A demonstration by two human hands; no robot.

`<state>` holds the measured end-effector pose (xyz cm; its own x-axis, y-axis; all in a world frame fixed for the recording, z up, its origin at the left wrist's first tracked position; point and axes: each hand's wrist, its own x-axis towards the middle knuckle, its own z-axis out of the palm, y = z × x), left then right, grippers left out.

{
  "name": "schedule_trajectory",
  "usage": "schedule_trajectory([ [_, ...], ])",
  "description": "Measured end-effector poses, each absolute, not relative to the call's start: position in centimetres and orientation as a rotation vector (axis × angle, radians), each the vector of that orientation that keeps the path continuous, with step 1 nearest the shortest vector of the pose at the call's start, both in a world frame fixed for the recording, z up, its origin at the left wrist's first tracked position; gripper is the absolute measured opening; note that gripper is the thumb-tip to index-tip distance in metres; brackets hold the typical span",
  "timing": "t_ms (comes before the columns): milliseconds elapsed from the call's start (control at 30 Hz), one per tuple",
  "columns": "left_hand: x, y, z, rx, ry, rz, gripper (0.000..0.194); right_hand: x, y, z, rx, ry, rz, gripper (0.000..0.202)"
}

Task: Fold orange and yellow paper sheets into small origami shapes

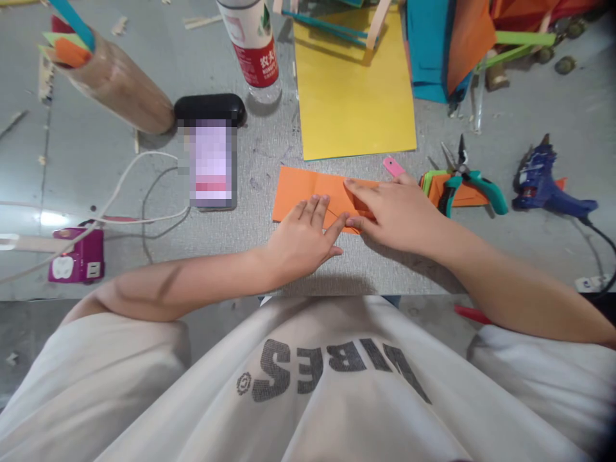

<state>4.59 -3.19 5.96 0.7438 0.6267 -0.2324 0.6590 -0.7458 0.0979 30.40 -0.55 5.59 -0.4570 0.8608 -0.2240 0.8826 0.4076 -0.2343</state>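
Orange paper [294, 187]: flat on the surface [255, 221], long axis side to side, reaching leftward from the right hand [407, 208]
Left hand [301, 240]: nearer its middle — fingers slightly spread, resting on it
Right hand: over its folded end — whether pinching, cannot tell

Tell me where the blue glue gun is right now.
In the head view, the blue glue gun lies on the table's far right, just right of the teal-handled pliers.

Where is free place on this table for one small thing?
Bare tabletop shows between the phone and orange paper, and narrowly between the needle-nose pliers and hot glue gun. Crowded: upper right, with blue paper, and left of the phone, with cables.
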Motion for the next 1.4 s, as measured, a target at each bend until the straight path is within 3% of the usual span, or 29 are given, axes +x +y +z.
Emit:
schedule_trajectory([
  [433,4.8,-3.2,6.6,2.715,1.139,-0.345,0.082,30.8,0.0,6.1,1.730,2.509,-0.601,0.065],
  [733,4.6,-3.2,6.3,2.739,1.121,-0.295,0.081,29.4,1.3,5.2,2.110,2.351,-0.543,0.032],
  [967,4.8,-3.1,6.7,2.761,1.123,-0.406,0.084,29.4,2.9,4.4,2.133,2.333,-0.392,0.061],
  [1100,5.0,-3.3,7.0,2.758,1.122,-0.466,0.084,30.1,2.9,5.1,2.148,2.390,-0.475,0.055],
  [1233,5.1,-3.3,7.1,2.743,1.134,-0.474,0.084,31.1,1.8,6.1,1.841,2.579,-0.639,0.041],
  [1400,5.2,-3.2,7.4,2.728,1.127,-0.482,0.085,31.8,1.0,6.0,1.683,2.619,-0.644,0.047],
])
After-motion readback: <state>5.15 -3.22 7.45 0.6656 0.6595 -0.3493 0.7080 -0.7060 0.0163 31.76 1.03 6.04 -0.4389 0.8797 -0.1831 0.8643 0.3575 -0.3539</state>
